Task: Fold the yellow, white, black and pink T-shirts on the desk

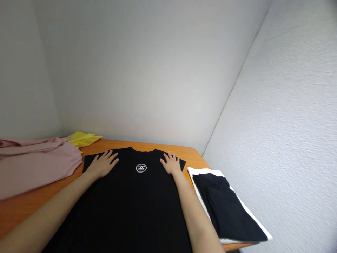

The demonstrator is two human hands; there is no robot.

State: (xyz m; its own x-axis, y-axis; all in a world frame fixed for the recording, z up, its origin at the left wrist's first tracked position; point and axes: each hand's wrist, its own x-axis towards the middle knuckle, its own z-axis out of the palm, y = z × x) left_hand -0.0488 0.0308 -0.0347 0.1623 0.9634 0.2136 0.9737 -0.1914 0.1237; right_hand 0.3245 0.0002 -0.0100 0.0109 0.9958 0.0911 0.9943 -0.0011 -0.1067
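A black T-shirt (131,207) lies spread flat on the wooden table, its neckline toward the wall. On its chest is a round white emblem (141,168) with lettering. My left hand (103,165) rests flat with fingers spread on the shirt's left shoulder area, near the sleeve. Over on the other shoulder, my right hand (170,163) also lies flat, fingers apart. Neither hand grips the cloth. The shirt's lower part runs out of view at the bottom, and my forearms cover some of its sides.
To the left lies a pink garment (39,161), with a yellow cloth (83,139) behind it. Folded black clothing (231,207) sits on a white folded piece (193,171) at the right edge of the table (168,148). Walls stand behind and to the right.
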